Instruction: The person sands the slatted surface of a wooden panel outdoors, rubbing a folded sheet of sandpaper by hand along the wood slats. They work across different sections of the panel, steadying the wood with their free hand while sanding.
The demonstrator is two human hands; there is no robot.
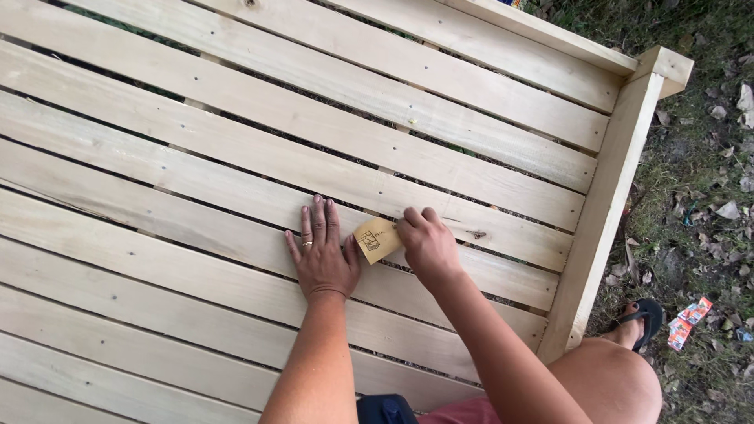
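Note:
My left hand (pixel 321 253) lies flat, palm down, fingers together, on a pale wooden slat (pixel 157 235) of a large slatted frame. A ring shows on one finger. Just to its right, my right hand (pixel 425 242) grips a small tan piece of sandpaper (pixel 376 239) and presses it onto the same slat region. The sandpaper's printed back faces up, between the two hands.
The slatted frame's end post (pixel 605 196) runs down the right side, with a corner block (pixel 667 67) at the top. Beyond it lies grass with dry leaves (pixel 707 157), my foot in a dark sandal (pixel 640 322), and a small orange wrapper (pixel 688 320).

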